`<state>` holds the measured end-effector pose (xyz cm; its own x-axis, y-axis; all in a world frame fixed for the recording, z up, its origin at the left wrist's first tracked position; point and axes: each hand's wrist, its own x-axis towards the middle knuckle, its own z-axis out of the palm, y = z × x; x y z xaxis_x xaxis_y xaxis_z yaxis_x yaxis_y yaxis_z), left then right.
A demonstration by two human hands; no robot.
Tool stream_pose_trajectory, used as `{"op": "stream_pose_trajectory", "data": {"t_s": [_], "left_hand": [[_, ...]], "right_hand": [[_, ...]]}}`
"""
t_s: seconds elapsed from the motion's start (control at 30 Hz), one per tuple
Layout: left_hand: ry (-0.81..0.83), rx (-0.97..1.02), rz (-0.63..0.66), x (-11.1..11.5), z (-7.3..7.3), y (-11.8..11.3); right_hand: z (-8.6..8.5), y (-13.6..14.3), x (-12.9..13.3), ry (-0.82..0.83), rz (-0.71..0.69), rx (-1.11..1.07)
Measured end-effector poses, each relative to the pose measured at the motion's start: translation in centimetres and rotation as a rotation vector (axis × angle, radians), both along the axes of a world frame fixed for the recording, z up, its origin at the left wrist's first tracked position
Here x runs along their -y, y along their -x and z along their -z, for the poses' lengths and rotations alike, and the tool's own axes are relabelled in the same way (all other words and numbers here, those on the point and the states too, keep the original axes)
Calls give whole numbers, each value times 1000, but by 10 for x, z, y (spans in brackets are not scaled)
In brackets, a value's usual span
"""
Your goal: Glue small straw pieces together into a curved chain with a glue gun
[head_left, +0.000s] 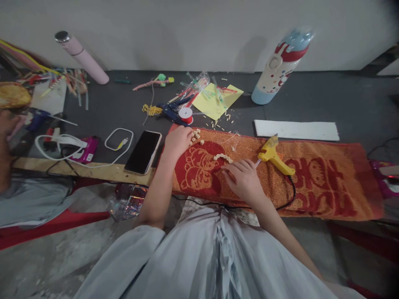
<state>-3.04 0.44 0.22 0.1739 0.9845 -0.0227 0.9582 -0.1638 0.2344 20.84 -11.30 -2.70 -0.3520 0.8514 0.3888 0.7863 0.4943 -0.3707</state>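
My left hand (178, 142) rests at the towel's left upper edge, fingers bent down beside a small heap of short beige pieces (195, 136). Whatever its fingertips pinch is hidden. On the orange and red towel (324, 178), a curved chain of joined beige pieces (222, 156) lies just beyond my right hand (245, 179). The thumb and index fingertips of that hand are close together in a pinch; anything between them is too small to name. A yellow glue gun (274, 155) lies to the right of this hand, its cord running toward me.
Behind the towel are a yellow sheet (202, 104), a red thread spool (186, 116) and dark blue pliers (171, 111). A phone (143, 152) lies left, a white strip (296, 130) right. Two bottles, pink (84, 60) and patterned (279, 70), stand behind. Another person's hand (6, 124) shows far left.
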Motion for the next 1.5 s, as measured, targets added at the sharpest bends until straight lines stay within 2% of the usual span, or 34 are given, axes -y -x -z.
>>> {"op": "stream_pose_trajectory", "data": {"t_s": [0.17, 0.3, 0.37, 0.47, 0.57, 0.63, 0.73, 0.87, 1.07, 1.23, 1.3, 1.5], "left_hand": [[70, -152, 40, -12, -8, -5], [54, -72, 41, -14, -11, -2], [15, 107, 24, -12, -11, 1], [-6, 598, -31, -2, -12, 2], [151, 1040, -14, 15, -12, -5], [244, 1226, 2, 27, -11, -13], [304, 1343, -2, 43, -11, -25], [296, 1296, 55, 61, -17, -37], [301, 1263, 65, 78, -13, -40], [146, 1146, -38, 98, 1, -38], [70, 1075, -21, 107, 9, -39], [60, 926, -73, 127, 37, -48]], "right_hand": [[0, -1, 2, 8, 5, 0], [0, -2, 1, 9, 11, -11], [0, -3, -3, 9, 6, -7], [-2, -4, -13, 12, -18, 4], [-9, -1, -24, -12, -30, -56], [-17, 4, -29, -60, -51, -168], [-28, 15, -31, -84, -94, -347], [-36, 23, -28, -70, -143, -497], [-29, 20, -20, -139, -148, -527], [-15, 17, -14, -159, -78, -431], [-7, 16, -9, -148, -65, -392], [17, 17, 6, -121, -8, -212]]}}
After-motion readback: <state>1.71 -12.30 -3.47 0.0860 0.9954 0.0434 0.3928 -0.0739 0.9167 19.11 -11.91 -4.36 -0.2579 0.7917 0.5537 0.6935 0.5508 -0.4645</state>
